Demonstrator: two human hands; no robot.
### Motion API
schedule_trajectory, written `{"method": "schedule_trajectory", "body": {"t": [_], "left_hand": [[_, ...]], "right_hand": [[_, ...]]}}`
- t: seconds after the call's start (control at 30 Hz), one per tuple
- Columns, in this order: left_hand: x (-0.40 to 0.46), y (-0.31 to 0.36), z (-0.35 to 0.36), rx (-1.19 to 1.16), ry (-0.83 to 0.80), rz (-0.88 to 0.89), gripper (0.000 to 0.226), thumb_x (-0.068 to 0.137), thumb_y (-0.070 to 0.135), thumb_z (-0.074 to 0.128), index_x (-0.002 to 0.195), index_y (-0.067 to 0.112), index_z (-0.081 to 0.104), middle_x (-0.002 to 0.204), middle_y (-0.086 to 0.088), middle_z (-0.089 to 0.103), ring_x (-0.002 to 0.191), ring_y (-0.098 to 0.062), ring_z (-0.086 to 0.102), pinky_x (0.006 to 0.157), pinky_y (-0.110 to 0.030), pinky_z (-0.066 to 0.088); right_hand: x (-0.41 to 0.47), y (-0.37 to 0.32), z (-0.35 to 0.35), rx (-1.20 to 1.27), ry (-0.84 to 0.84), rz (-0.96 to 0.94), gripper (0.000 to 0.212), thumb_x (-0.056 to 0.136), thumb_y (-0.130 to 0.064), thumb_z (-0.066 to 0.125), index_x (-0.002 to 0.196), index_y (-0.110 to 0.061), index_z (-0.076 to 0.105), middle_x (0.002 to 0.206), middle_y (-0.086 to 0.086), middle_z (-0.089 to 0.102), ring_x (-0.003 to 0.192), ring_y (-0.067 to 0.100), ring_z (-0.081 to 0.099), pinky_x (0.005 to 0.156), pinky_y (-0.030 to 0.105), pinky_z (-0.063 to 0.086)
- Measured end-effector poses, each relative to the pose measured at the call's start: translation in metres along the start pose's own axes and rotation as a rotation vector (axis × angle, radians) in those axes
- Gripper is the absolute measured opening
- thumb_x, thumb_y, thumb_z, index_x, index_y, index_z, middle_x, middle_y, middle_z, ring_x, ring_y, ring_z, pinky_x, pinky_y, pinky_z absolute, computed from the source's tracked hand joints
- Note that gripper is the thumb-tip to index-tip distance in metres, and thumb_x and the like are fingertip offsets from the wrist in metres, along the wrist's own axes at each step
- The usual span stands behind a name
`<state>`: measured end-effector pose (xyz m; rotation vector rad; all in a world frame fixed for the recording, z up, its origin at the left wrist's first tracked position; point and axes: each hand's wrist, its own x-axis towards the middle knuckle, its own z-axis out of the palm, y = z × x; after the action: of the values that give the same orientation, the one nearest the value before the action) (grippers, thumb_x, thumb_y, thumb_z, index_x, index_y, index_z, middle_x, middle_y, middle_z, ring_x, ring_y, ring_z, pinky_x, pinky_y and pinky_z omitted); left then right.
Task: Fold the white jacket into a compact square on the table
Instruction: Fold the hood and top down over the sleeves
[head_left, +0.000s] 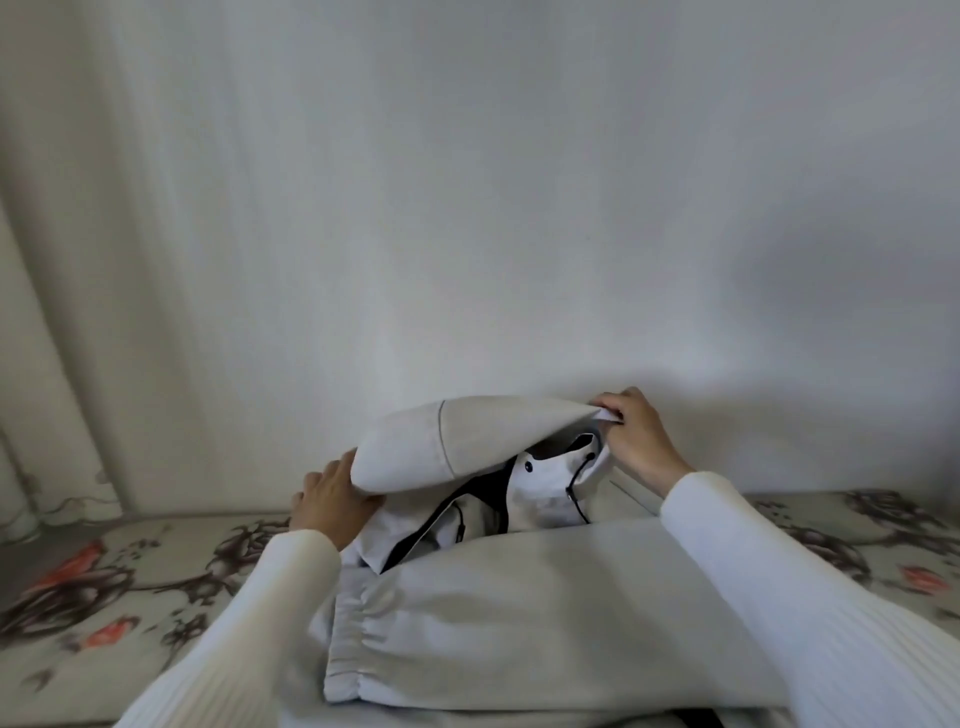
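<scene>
Head view: right hand (636, 441) pinches the hood (467, 439) of the white jacket (519, 597), left hand (332, 501) clasps its other edge, drawing it over the bench (104, 571)

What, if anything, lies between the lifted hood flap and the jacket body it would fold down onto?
Nothing visible: the right hand pinches the flap's far corner, the left hand holds its near edge, and below lies only the white jacket with its black drawstrings.

The white jacket (519, 597) was matt woven cloth, smooth, gathered at its elastic hem. The desk (104, 582) wore a flower-printed cloth cover. The person's sleeves (779, 597) were ribbed knit.
</scene>
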<state>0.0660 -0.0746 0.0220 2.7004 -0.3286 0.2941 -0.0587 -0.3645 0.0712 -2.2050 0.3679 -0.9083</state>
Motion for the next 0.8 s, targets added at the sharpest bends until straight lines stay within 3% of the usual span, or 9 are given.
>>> {"method": "schedule_trajectory", "body": {"t": [0.1,0.23,0.3,0.37,0.43,0.53,0.6,0.67,0.8], "left_hand": [[-0.001,0.009,0.000,-0.007,0.052,0.049,0.026,0.093,0.024,0.044,0.109,0.013,0.062,0.115,-0.014,0.066,0.111,-0.030,0.055,0.083,-0.032,0.030],[-0.011,0.020,-0.021,-0.478,0.111,0.154,0.026,0.086,0.002,0.049,0.101,0.011,0.069,0.096,-0.013,0.068,0.090,-0.023,0.058,0.071,-0.028,0.036],[-0.021,0.028,-0.033,-0.562,0.067,0.255,0.020,0.081,0.009,0.048,0.090,0.008,0.066,0.088,-0.012,0.065,0.083,-0.017,0.052,0.067,-0.029,0.037],[-0.036,0.035,-0.039,-0.548,0.002,0.352,0.034,0.071,0.021,0.043,0.085,-0.003,0.062,0.087,-0.020,0.064,0.078,-0.017,0.050,0.065,-0.026,0.037],[-0.050,0.038,-0.039,-0.475,-0.071,0.412,0.039,0.067,0.025,0.043,0.088,-0.001,0.063,0.090,-0.017,0.066,0.081,-0.022,0.056,0.068,-0.027,0.041],[-0.070,0.035,-0.027,-0.239,-0.182,0.508,0.029,0.072,0.015,0.052,0.097,0.010,0.066,0.099,-0.005,0.069,0.096,-0.023,0.061,0.083,-0.032,0.046],[-0.080,0.031,-0.019,-0.002,-0.189,0.623,0.023,0.075,0.009,0.052,0.093,0.013,0.064,0.099,-0.003,0.066,0.098,-0.021,0.059,0.083,-0.029,0.043],[-0.090,0.026,-0.011,0.212,-0.212,0.717,0.012,0.076,0.011,0.049,0.084,0.017,0.056,0.089,0.003,0.055,0.099,-0.022,0.054,0.080,-0.027,0.037],[-0.114,0.017,0.001,0.336,-0.425,0.707,0.016,0.076,0.010,0.049,0.078,0.025,0.044,0.084,0.008,0.037,0.099,-0.022,0.050,0.075,-0.022,0.026]], "right_hand": [[-0.002,0.001,-0.007,-0.015,0.019,0.036,0.037,0.078,0.017,0.040,0.084,-0.004,0.070,0.088,0.004,0.044,0.088,0.019,0.047,0.073,0.017,0.032],[-0.005,0.011,-0.021,-0.145,0.049,0.071,0.034,0.075,0.014,0.043,0.074,-0.005,0.072,0.084,0.004,0.048,0.085,0.021,0.049,0.072,0.026,0.039],[-0.008,0.019,-0.027,-0.181,0.070,0.144,0.035,0.076,0.010,0.044,0.070,-0.012,0.071,0.081,0.003,0.056,0.079,0.021,0.052,0.070,0.026,0.040],[-0.013,0.029,-0.031,-0.094,0.079,0.277,0.037,0.077,0.008,0.044,0.066,-0.018,0.068,0.072,0.002,0.060,0.066,0.019,0.053,0.061,0.021,0.040],[-0.020,0.037,-0.034,0.048,0.068,0.404,0.037,0.078,0.008,0.044,0.061,-0.018,0.065,0.064,0.004,0.060,0.051,0.015,0.050,0.047,0.017,0.037],[-0.033,0.047,-0.037,0.184,0.047,0.469,0.041,0.078,0.015,0.044,0.053,-0.014,0.059,0.071,0.013,0.061,0.056,0.021,0.056,0.037,0.015,0.044],[-0.046,0.051,-0.040,0.159,-0.013,0.460,0.044,0.075,0.019,0.040,0.050,-0.011,0.058,0.070,0.013,0.062,0.072,0.026,0.061,0.053,0.020,0.054],[-0.062,0.056,-0.042,0.049,-0.091,0.399,0.048,0.073,0.021,0.041,0.046,-0.014,0.058,0.073,0.011,0.066,0.085,0.023,0.062,0.077,0.030,0.053],[-0.096,0.062,-0.038,-0.198,-0.252,0.337,0.051,0.072,0.018,0.044,0.043,-0.018,0.064,0.082,0.002,0.071,0.095,0.018,0.064,0.077,0.011,0.042]]}}
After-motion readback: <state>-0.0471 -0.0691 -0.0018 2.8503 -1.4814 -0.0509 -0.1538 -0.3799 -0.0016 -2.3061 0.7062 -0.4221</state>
